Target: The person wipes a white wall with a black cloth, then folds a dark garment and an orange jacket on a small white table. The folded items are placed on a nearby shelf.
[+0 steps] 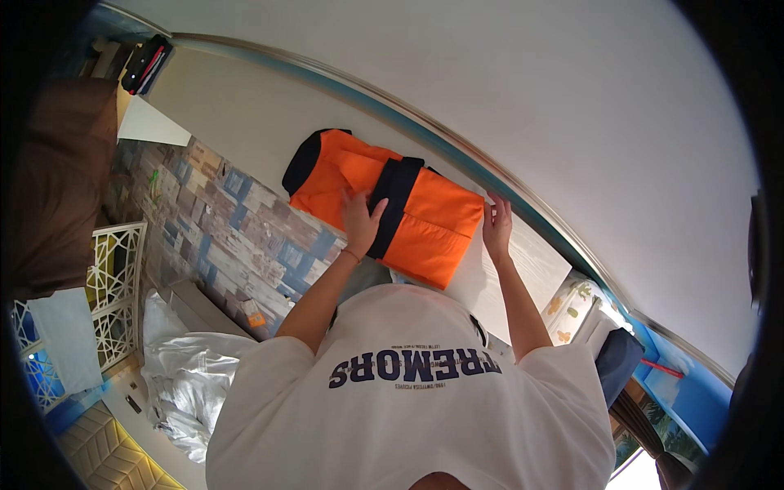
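A folded orange garment point(445, 224) with dark navy bands lies in front of me; it looks like a jacket or work top, though its exact kind cannot be made out. One navy band crosses its middle, and a navy part sticks out at its far left end. My left hand point(361, 222) rests on the cloth beside the middle band, fingers apart and thumb spread. At the garment's right edge is my right hand point(496, 227), its fingers stretched upward and touching or nearly touching the fold. Nothing is seen gripped in either hand.
A pale wall with a metal rail point(392, 90) runs behind the garment. To the left are a patchwork-patterned surface point(237, 220), a brown cloth point(65, 188), a white lattice panel point(118, 286) and crumpled clear plastic point(192, 384). A patterned cloth point(569, 309) lies at the right.
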`<state>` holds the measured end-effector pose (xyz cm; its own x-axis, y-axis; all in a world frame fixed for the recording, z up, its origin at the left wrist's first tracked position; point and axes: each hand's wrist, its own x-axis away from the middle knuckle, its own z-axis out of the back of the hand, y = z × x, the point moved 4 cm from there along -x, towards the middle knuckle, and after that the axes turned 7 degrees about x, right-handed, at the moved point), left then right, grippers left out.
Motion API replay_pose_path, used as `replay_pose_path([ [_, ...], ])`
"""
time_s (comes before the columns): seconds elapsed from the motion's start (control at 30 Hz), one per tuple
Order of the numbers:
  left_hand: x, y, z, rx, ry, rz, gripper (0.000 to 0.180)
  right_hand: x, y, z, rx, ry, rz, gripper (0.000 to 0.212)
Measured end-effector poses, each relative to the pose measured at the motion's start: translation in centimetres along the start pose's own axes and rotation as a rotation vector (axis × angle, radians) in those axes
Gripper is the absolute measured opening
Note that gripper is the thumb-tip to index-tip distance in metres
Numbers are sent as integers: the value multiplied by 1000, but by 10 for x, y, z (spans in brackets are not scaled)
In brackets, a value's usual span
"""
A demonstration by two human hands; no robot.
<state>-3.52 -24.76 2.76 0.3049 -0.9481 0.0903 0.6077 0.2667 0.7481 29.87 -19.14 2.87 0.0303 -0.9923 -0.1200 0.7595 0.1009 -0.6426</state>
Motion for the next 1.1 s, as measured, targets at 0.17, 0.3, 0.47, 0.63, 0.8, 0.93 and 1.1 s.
replay_pose_path([
  [0.17,-1,-6,-9,5,78,-148,50,-36,21,-17,-188,-481,-132,29],
  [0.3,-2,-10,-12,10,28,-110,50,-52,3,-9,-416,-706,-179,30],
  [0.47,-2,-19,-16,-58,14,-106,51,-66,-19,-5,-261,-759,92,31],
  [0.63,1,-13,-14,-97,60,-133,52,-65,-22,10,254,-676,96,31],
  [0.8,5,0,-10,-72,66,-143,48,-55,0,13,237,-257,179,20],
  [0.93,27,1,0,116,163,-140,43,-45,-44,6,335,-105,377,20],
  [1.1,64,-13,27,187,343,-57,42,-45,-79,-23,235,-164,386,29],
])
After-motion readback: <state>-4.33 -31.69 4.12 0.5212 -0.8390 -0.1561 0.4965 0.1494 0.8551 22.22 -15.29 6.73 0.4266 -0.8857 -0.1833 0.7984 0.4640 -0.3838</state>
